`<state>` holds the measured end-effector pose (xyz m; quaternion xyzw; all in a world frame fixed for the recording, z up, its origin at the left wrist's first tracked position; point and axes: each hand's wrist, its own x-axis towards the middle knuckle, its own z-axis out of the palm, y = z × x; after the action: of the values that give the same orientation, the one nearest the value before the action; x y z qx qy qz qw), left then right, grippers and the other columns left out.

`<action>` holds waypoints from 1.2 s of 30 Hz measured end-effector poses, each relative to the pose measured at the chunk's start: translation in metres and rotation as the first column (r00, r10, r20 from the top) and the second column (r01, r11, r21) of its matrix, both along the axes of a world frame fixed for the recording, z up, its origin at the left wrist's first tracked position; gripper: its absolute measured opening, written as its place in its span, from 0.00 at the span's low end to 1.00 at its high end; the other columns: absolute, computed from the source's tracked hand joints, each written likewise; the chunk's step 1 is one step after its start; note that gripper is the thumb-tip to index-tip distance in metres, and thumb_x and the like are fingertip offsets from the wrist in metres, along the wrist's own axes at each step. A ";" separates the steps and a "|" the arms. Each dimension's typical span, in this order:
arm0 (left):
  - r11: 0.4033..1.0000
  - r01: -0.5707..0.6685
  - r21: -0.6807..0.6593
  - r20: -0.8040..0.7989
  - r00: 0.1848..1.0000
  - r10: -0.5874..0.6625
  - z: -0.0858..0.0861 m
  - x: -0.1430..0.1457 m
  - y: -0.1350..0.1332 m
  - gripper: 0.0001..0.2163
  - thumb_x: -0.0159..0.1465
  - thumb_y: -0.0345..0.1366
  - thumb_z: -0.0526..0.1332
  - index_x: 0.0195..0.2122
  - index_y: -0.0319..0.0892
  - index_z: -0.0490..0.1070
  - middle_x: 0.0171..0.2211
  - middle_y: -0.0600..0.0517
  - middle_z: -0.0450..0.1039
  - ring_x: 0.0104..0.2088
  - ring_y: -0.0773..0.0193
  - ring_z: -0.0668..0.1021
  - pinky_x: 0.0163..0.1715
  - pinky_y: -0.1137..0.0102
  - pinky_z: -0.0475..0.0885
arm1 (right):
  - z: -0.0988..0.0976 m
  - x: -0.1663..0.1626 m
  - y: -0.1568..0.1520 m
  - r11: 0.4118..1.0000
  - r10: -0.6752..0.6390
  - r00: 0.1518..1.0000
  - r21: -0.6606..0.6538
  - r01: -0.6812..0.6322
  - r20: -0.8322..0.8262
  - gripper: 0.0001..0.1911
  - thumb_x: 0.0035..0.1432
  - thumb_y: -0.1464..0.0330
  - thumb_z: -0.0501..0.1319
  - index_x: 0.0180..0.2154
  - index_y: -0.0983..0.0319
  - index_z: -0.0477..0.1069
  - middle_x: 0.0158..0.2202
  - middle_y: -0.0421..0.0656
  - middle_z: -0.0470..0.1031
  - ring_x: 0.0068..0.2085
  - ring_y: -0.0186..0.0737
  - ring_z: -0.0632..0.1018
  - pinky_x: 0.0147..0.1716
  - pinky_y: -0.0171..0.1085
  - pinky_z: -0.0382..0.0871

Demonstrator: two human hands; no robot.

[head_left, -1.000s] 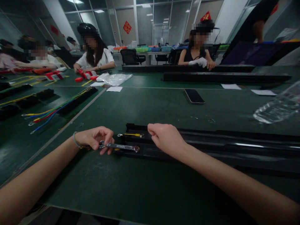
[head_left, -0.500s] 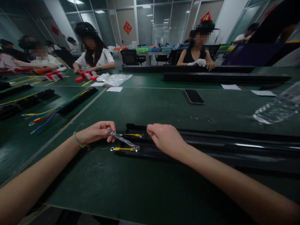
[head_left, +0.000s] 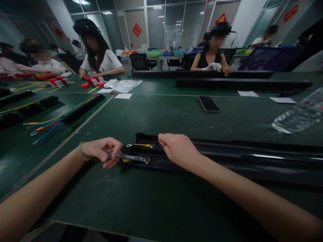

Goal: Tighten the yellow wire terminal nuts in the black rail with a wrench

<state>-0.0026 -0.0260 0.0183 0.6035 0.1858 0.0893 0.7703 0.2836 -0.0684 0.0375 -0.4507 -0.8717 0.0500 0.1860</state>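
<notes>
L hand has its grip closed on the near end of a wrench, thumb + fingers curled round the shaft. The wrench lies roughly level, pointing R; its ring end sits at a bolt by the L end of a long black profile. A yellow-sleeved terminal is partly hidden under/behind the wrench; a 2nd yellow terminal lies just beyond it, ring end to the L, other end by another fastener.

R hand is over the profile, near its L end, fingers curled in like a loose fist (undersides hidden, so can't tell if that grip has hold of anything). L wrist has a pale band.

Profile runs off R across the green surface. Farther back on same surface: phone lying flat, clear plastic bottle on its side at far R, few paper slips. To the L, a cable bundle w/ yellow, green, red + blue leads, ring lugs on the ends.

Across the way, a co-worker in white has hands nr red pieces; another in black, w/ a white glove, is at dark bars.
</notes>
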 end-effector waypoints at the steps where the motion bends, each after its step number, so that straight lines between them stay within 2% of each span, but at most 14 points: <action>1: 1.000 0.012 -0.004 0.000 1.000 -0.012 0.000 0.000 0.000 0.08 0.49 0.38 0.65 0.27 0.42 0.67 0.15 0.53 0.69 0.17 0.63 0.71 0.20 0.69 0.68 | 0.000 0.000 0.000 1.000 -0.002 1.000 0.000 0.002 -0.001 0.06 0.51 0.76 0.48 0.26 0.61 0.59 0.22 0.36 0.61 0.22 0.28 0.59 0.22 0.32 0.48; 7: 1.000 0.003 0.008 0.015 1.000 -0.003 0.000 0.001 0.000 0.09 0.49 0.39 0.64 0.27 0.42 0.67 0.14 0.53 0.67 0.18 0.63 0.70 0.21 0.68 0.67 | 0.001 0.000 0.000 1.000 0.007 1.000 -0.017 -0.008 -0.007 0.07 0.51 0.76 0.47 0.27 0.61 0.60 0.22 0.36 0.62 0.23 0.28 0.59 0.22 0.32 0.49; 14: 0.969 -0.236 0.074 0.087 0.969 0.230 0.001 0.007 0.003 0.12 0.50 0.42 0.62 0.30 0.38 0.67 0.16 0.53 0.64 0.22 0.62 0.70 0.26 0.68 0.66 | 0.001 0.000 -0.001 0.999 0.018 1.000 -0.028 -0.018 0.009 0.08 0.51 0.76 0.47 0.27 0.61 0.62 0.23 0.37 0.63 0.24 0.29 0.61 0.24 0.32 0.50; 18: 0.957 -0.288 0.044 0.081 0.956 0.284 0.001 0.009 0.004 0.11 0.54 0.41 0.59 0.31 0.38 0.67 0.16 0.53 0.64 0.23 0.62 0.70 0.27 0.68 0.65 | 0.001 0.001 -0.001 0.999 0.027 1.000 -0.023 -0.027 0.008 0.08 0.51 0.76 0.47 0.27 0.61 0.62 0.22 0.37 0.63 0.23 0.28 0.60 0.23 0.32 0.49; 26: 0.956 -0.294 -0.004 0.084 0.952 0.294 0.001 0.009 0.003 0.09 0.58 0.39 0.56 0.30 0.38 0.68 0.15 0.52 0.66 0.23 0.61 0.72 0.27 0.67 0.65 | 0.002 0.000 -0.001 0.999 0.029 1.000 -0.022 -0.029 -0.007 0.07 0.51 0.76 0.48 0.27 0.61 0.61 0.22 0.36 0.62 0.23 0.28 0.60 0.23 0.32 0.49; 36: 0.990 -0.140 -0.012 0.061 0.988 0.141 0.004 0.006 -0.001 0.08 0.56 0.39 0.58 0.26 0.41 0.68 0.14 0.49 0.72 0.21 0.58 0.74 0.24 0.66 0.67 | 0.003 0.001 -0.002 0.999 0.029 1.000 -0.038 -0.029 -0.005 0.07 0.51 0.76 0.48 0.26 0.62 0.61 0.22 0.36 0.63 0.23 0.28 0.60 0.22 0.32 0.48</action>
<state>0.0031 -0.0273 0.0228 0.5829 0.2043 0.1613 0.7697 0.2849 -0.0701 0.0401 -0.4412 -0.8766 0.0703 0.1786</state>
